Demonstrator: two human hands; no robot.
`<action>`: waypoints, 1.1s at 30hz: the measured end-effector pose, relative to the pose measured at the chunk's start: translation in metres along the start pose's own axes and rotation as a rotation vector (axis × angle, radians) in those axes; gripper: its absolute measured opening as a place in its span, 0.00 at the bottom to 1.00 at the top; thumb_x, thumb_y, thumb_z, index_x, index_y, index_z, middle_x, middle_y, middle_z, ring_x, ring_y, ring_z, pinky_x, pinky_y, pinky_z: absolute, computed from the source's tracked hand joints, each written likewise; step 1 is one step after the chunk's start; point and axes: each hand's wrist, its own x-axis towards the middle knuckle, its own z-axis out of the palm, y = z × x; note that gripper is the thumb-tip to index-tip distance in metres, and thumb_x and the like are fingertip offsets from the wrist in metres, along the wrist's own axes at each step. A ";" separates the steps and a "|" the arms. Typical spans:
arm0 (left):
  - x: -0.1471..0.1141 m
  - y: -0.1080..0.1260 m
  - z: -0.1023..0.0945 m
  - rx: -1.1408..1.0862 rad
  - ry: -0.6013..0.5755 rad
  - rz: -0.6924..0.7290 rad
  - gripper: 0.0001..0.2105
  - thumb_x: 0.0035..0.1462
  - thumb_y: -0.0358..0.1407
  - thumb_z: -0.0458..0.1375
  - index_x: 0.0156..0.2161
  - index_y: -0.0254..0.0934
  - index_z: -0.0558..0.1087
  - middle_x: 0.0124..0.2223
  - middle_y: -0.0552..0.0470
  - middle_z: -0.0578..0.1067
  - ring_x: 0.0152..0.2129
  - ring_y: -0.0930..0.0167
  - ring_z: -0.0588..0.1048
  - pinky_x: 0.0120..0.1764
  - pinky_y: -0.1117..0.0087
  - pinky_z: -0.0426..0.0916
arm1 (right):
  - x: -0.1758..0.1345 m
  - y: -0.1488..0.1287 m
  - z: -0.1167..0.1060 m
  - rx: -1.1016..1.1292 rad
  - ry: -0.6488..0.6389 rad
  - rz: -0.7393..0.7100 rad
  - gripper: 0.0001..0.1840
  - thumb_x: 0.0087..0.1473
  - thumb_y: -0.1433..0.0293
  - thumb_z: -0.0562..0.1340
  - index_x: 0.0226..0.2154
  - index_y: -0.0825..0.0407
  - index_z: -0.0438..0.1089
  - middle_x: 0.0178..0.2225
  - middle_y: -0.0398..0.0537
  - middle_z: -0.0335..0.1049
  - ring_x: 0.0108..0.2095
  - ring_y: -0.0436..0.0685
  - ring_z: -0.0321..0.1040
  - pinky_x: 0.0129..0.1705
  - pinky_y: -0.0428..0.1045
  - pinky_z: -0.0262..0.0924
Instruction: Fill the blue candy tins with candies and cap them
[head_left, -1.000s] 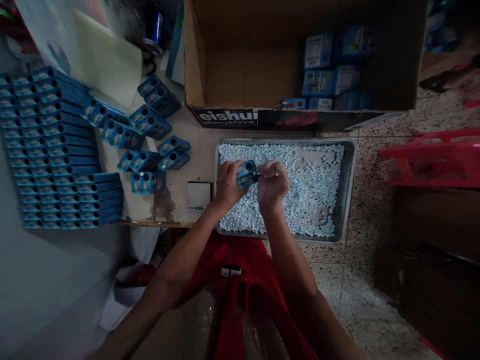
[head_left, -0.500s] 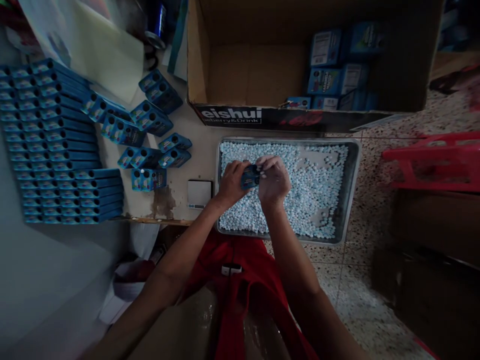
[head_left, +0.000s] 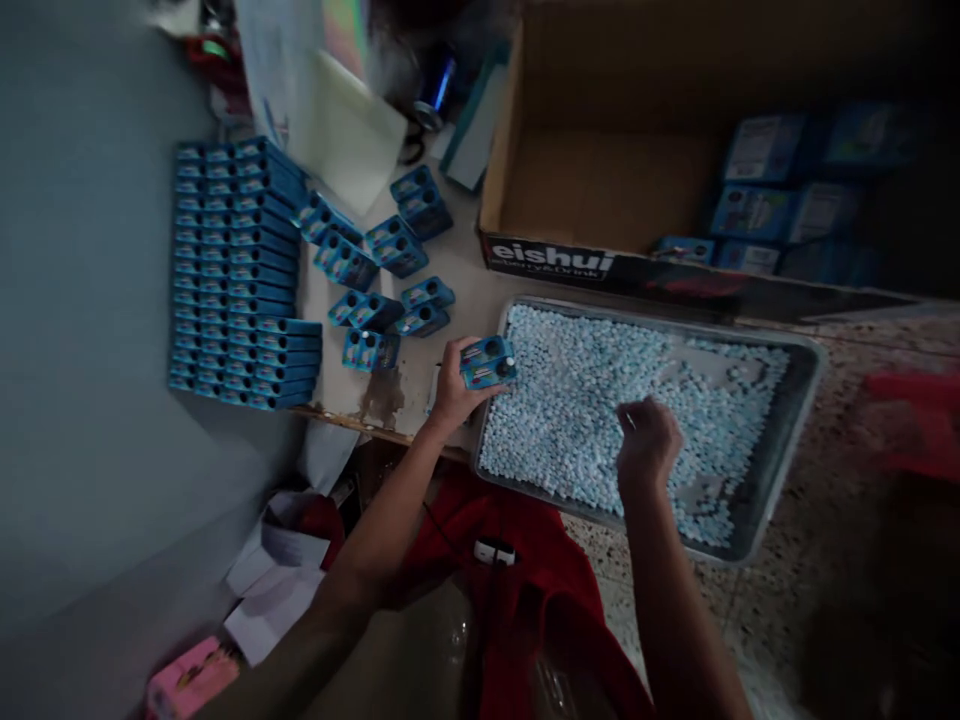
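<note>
My left hand point(head_left: 450, 390) is closed around a pair of small blue candy boxes point(head_left: 486, 362), held over the left edge of the metal tray point(head_left: 780, 500). One box has a round dark hole at its end, with a white candy showing there. Small pale blue and white candies point(head_left: 562, 400) cover much of the tray. Above their right part is my right hand point(head_left: 649, 440), fingers curled in toward the thumb. Whether anything is in those fingers is too small to make out.
Stacked blue boxes point(head_left: 232, 270) stand at the left by the wall, with several loose pairs point(head_left: 367, 310) beside them. Behind the tray, a large cardboard carton point(head_left: 585, 180) holds more blue packs. A blue can point(head_left: 436, 90) lies at the back; a red plastic stool point(head_left: 915, 410) is at the right.
My hands have drawn apart: the left carried the blue boxes left to the tray's edge, the right moved away over the candies. The view has swung to the left.
</note>
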 end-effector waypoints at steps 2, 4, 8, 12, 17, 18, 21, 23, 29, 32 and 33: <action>-0.004 -0.010 -0.022 0.023 0.117 -0.038 0.40 0.44 0.48 0.79 0.59 0.46 0.65 0.56 0.45 0.74 0.52 0.59 0.78 0.54 0.54 0.76 | -0.005 0.012 -0.015 -0.130 0.003 0.013 0.18 0.48 0.55 0.71 0.26 0.50 0.67 0.25 0.36 0.64 0.30 0.50 0.67 0.43 0.49 0.69; 0.006 -0.016 -0.034 0.068 0.178 -0.022 0.41 0.43 0.47 0.79 0.59 0.46 0.65 0.56 0.45 0.74 0.52 0.58 0.78 0.55 0.53 0.75 | -0.012 0.018 -0.016 -0.222 -0.035 -0.018 0.19 0.49 0.53 0.70 0.26 0.50 0.68 0.25 0.36 0.65 0.30 0.50 0.66 0.43 0.49 0.68; 0.061 -0.012 -0.035 0.204 0.184 0.096 0.42 0.42 0.44 0.80 0.59 0.46 0.65 0.56 0.45 0.75 0.55 0.56 0.76 0.58 0.51 0.72 | -0.021 0.010 0.009 -0.353 -0.180 -0.150 0.20 0.53 0.52 0.70 0.29 0.52 0.73 0.28 0.39 0.70 0.32 0.52 0.66 0.43 0.50 0.63; 0.115 -0.009 -0.030 0.371 0.054 0.160 0.42 0.36 0.43 0.82 0.56 0.43 0.70 0.55 0.43 0.77 0.54 0.51 0.75 0.60 0.46 0.67 | -0.012 -0.016 0.037 -0.524 -0.303 -0.391 0.20 0.58 0.50 0.68 0.30 0.51 0.73 0.30 0.42 0.70 0.34 0.54 0.65 0.42 0.51 0.60; 0.153 -0.028 -0.030 0.390 0.026 0.105 0.36 0.41 0.58 0.76 0.50 0.42 0.72 0.53 0.42 0.77 0.55 0.49 0.72 0.60 0.45 0.62 | 0.018 -0.073 0.050 -0.593 -0.266 -0.703 0.18 0.62 0.52 0.65 0.30 0.48 0.71 0.31 0.44 0.71 0.35 0.57 0.67 0.44 0.54 0.62; 0.159 -0.032 -0.030 0.380 0.045 0.095 0.36 0.41 0.62 0.74 0.49 0.43 0.72 0.51 0.44 0.77 0.54 0.49 0.71 0.59 0.45 0.60 | 0.027 -0.089 0.052 -0.597 -0.236 -0.757 0.18 0.62 0.53 0.64 0.30 0.48 0.70 0.31 0.44 0.71 0.36 0.57 0.67 0.44 0.54 0.62; 0.171 -0.035 -0.030 0.355 0.144 0.063 0.38 0.37 0.69 0.70 0.45 0.44 0.71 0.43 0.49 0.75 0.55 0.48 0.68 0.57 0.44 0.57 | 0.067 -0.145 0.061 -0.615 -0.122 -0.915 0.16 0.64 0.54 0.63 0.31 0.46 0.70 0.32 0.45 0.71 0.36 0.57 0.68 0.45 0.55 0.64; 0.172 -0.030 -0.033 0.366 0.194 0.041 0.39 0.33 0.69 0.72 0.42 0.44 0.71 0.40 0.50 0.74 0.55 0.45 0.67 0.57 0.42 0.56 | 0.106 -0.184 0.068 -0.678 -0.056 -0.956 0.13 0.64 0.56 0.63 0.33 0.46 0.71 0.33 0.45 0.73 0.36 0.57 0.69 0.45 0.55 0.66; 0.173 0.034 -0.067 0.479 0.253 0.077 0.20 0.43 0.52 0.72 0.38 0.49 0.73 0.40 0.49 0.77 0.48 0.47 0.75 0.53 0.38 0.68 | 0.234 -0.251 0.095 -1.525 -0.180 -0.700 0.09 0.62 0.66 0.64 0.38 0.52 0.79 0.40 0.55 0.80 0.45 0.65 0.75 0.51 0.59 0.67; 0.205 0.094 -0.051 0.468 0.311 0.308 0.11 0.55 0.45 0.68 0.41 0.47 0.75 0.41 0.50 0.79 0.43 0.53 0.78 0.51 0.43 0.72 | 0.264 -0.245 0.117 -1.688 -0.357 -0.726 0.17 0.67 0.68 0.59 0.50 0.58 0.79 0.52 0.59 0.78 0.54 0.64 0.73 0.56 0.56 0.63; 0.221 0.113 -0.032 0.423 0.230 0.388 0.09 0.57 0.44 0.67 0.40 0.45 0.76 0.40 0.49 0.80 0.41 0.55 0.78 0.49 0.46 0.73 | 0.269 -0.240 0.125 -1.701 -0.415 -0.741 0.18 0.66 0.67 0.61 0.54 0.58 0.77 0.54 0.60 0.76 0.57 0.64 0.71 0.58 0.55 0.62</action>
